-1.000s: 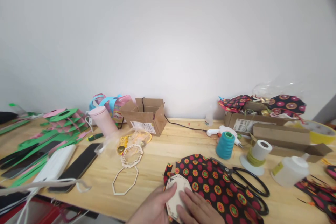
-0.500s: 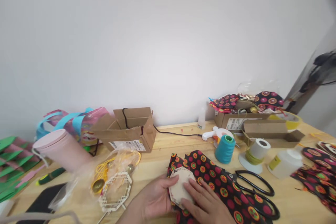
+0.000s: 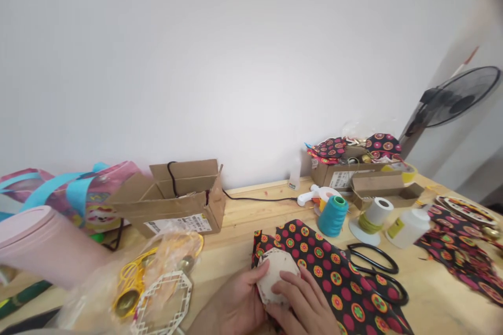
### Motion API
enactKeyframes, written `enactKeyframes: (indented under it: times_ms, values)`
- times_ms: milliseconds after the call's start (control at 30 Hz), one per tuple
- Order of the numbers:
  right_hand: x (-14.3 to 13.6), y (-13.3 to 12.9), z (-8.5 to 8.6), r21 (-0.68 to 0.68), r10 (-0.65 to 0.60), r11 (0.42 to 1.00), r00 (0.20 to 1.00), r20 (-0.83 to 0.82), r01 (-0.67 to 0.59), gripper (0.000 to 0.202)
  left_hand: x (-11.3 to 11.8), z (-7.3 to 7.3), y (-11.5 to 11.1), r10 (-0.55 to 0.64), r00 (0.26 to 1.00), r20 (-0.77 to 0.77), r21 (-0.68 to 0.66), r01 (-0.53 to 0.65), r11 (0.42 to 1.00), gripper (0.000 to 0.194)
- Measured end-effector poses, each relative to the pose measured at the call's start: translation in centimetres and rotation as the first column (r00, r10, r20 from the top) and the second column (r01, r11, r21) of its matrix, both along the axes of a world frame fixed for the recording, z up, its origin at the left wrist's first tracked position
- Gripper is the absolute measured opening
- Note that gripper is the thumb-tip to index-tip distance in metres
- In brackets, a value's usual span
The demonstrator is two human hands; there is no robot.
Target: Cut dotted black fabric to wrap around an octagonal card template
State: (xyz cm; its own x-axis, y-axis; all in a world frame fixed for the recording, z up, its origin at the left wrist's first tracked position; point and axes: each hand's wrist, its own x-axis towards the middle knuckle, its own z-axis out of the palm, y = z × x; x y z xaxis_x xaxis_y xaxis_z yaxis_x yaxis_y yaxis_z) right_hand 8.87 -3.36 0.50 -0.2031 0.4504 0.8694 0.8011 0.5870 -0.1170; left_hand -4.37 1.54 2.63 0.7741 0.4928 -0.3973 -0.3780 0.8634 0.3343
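Note:
My left hand (image 3: 245, 293) grips the left edge of a pale octagonal piece (image 3: 275, 267), thumb on top. My right hand (image 3: 301, 298) lies over its right and lower part, fingertips bent onto the surface. Black fabric with red dots and orange-green flowers (image 3: 338, 277) sits under the piece and spreads to the right; some of it shows along the piece's far edge. Black-handled scissors (image 3: 379, 261) lie at the fabric's right side, their blades hidden. Left of my hands rests a white octagonal lattice frame (image 3: 147, 301).
An open cardboard box (image 3: 184, 209) stands behind on the left, near a pink cylinder (image 3: 47, 241). Yellow cord (image 3: 129, 277) and plastic wrap lie in front. A teal thread cone (image 3: 332, 217), a white spool (image 3: 371, 220) and a bottle (image 3: 408, 227) stand right. A fan (image 3: 461, 97) is beyond.
The view has turned rightward, so more of the fan shows. The octagonal piece stays between both hands; my right fingers are more bent on it now.

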Motion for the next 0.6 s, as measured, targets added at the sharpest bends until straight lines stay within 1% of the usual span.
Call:
enactKeyframes:
  times_ms: [67,167,267,400,600]
  values:
    - [-1.0,-0.1,-0.4,0.023,-0.058,0.998,0.993,-0.103,0.060,0.032,0.1,0.0,-0.2,0.001,1.000,0.007,-0.020,-0.001,1.000,0.035]
    - [-1.7,-0.1,-0.4,0.042,-0.069,0.996,0.994,-0.086,0.073,0.029,0.2,0.0,-0.3,0.013,1.000,0.008,-0.038,-0.012,0.999,0.036]
    - [-1.8,-0.1,0.1,0.024,-0.077,0.997,0.993,-0.088,0.079,0.025,0.3,-0.1,-0.2,0.038,0.999,0.003,-0.045,-0.038,0.998,0.040]
    - [-2.0,-0.1,0.2,-0.025,-0.050,0.999,0.990,-0.132,0.047,0.022,0.4,-0.2,-0.2,0.069,0.998,-0.011,-0.040,-0.069,0.997,0.041]
    - [-1.7,-0.4,-0.8,-0.095,0.013,0.995,0.995,-0.100,-0.023,0.021,0.3,-0.3,-0.3,0.092,0.996,0.002,0.001,-0.092,0.996,0.039]
